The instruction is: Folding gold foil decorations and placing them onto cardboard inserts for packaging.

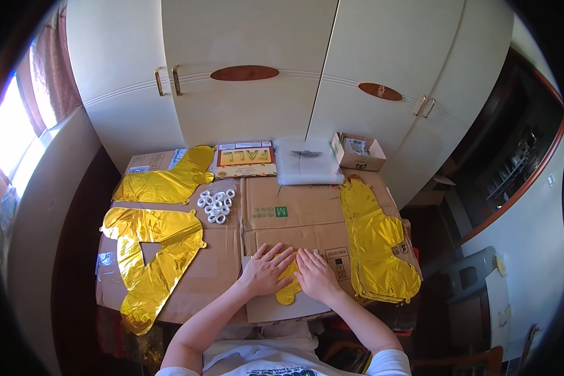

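Observation:
My left hand (267, 271) and my right hand (317, 273) lie flat, side by side, with fingers stretched out and fingertips nearly meeting. Both press on a small folded piece of gold foil (286, 294), probably a deflated foil balloon. Part of it shows between and below my palms; the rest is hidden under them. Beneath it is a pale flat sheet (264, 311) at the table's near edge. To the right lies a stack of flat gold foil balloons (376, 244). On the left a letter-shaped gold foil balloon (175, 229) is spread out, with another gold foil balloon (169, 186) behind it.
Flattened cardboard (301, 203) covers the table. Several white rings (216, 207), like small ribbon rolls, are heaped left of centre. Along the back sit a printed flat package (246, 169), clear plastic bags (307, 172) and an open carton (361, 161). Pale cabinets (244, 37) stand behind.

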The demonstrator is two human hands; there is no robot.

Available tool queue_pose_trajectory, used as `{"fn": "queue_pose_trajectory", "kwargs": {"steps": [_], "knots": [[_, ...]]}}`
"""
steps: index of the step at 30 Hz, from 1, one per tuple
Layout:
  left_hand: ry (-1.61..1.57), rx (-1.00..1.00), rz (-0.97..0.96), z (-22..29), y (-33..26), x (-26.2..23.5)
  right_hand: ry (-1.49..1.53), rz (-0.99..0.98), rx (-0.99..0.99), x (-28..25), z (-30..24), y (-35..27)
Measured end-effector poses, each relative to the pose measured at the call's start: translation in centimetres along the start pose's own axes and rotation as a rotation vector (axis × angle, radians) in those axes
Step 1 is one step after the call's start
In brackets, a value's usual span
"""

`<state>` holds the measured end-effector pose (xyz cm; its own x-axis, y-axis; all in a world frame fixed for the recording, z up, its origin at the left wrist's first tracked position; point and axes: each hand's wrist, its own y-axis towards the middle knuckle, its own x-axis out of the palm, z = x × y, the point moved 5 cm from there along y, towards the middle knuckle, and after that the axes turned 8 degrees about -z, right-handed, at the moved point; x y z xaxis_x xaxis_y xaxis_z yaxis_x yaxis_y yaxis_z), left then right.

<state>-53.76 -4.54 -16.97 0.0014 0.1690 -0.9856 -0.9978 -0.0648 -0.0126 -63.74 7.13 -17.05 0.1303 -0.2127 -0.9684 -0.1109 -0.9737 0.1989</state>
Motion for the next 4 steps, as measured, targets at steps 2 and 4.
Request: {"fn": "queue_pose_trajectory", "kwargs": {"steps": [2,4], "knots": [[-0.005,-0.005,-0.019,0.04,-0.07,-0.03,-0.039,-0.012,0.025,0.40,-0.23,0.10],[-0.004,-0.013,-0.020,-0.12,-0.18,0.07,-0.059,-0.019,0.036,0.57,-0.35,0.08]]}}
